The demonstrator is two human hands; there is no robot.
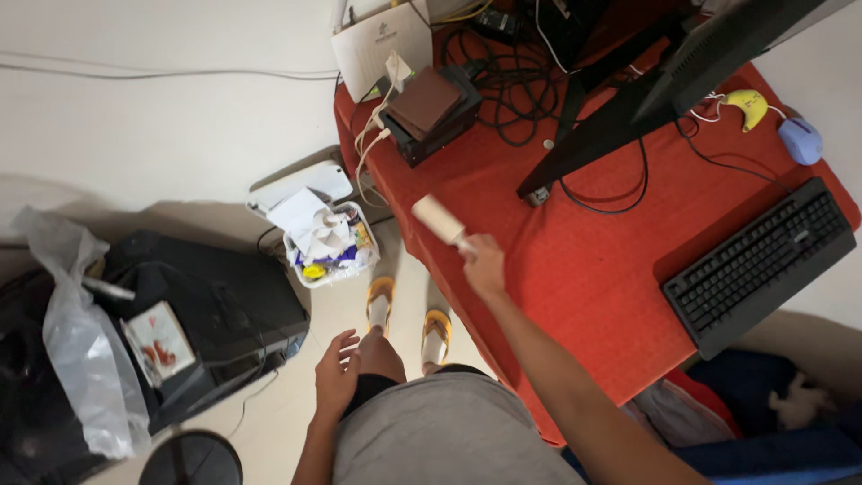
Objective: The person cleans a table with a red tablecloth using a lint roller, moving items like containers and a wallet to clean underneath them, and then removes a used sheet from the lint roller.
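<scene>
Over the near edge of the table (pixel 575 278), which is covered in a red cloth, the right hand (pixel 483 266) is closed around the handle of a lint roller (pixel 437 218). The pale cylinder points up and away from the wrist, just above the cloth near the table's corner; whether it touches the fabric is hard to tell from this angle. Gripping it by the handle end leaves the roll free to turn.

The left hand (pixel 336 373) hangs open and empty beside the person's thigh, fingers loosely spread, well away from the table.

Farther back on the table a monitor (pixel 718 54) leans on its black stand, with a tangle of black cables (pixel 507 90) behind it and a brown wallet (pixel 424 101) resting on a black box. A black keyboard (pixel 759 265) lies askew at the right edge, a blue mouse (pixel 800 140) and a yellow banana-shaped object (pixel 750 108) beyond it.

On the floor, a small white bin (pixel 328 242) stuffed with crumpled paper sits beside the table's corner, near the person's feet in orange sandals (pixel 409 314). A black case (pixel 206 314) with a clear plastic bag (pixel 76 350) draped over it lies to the left.
</scene>
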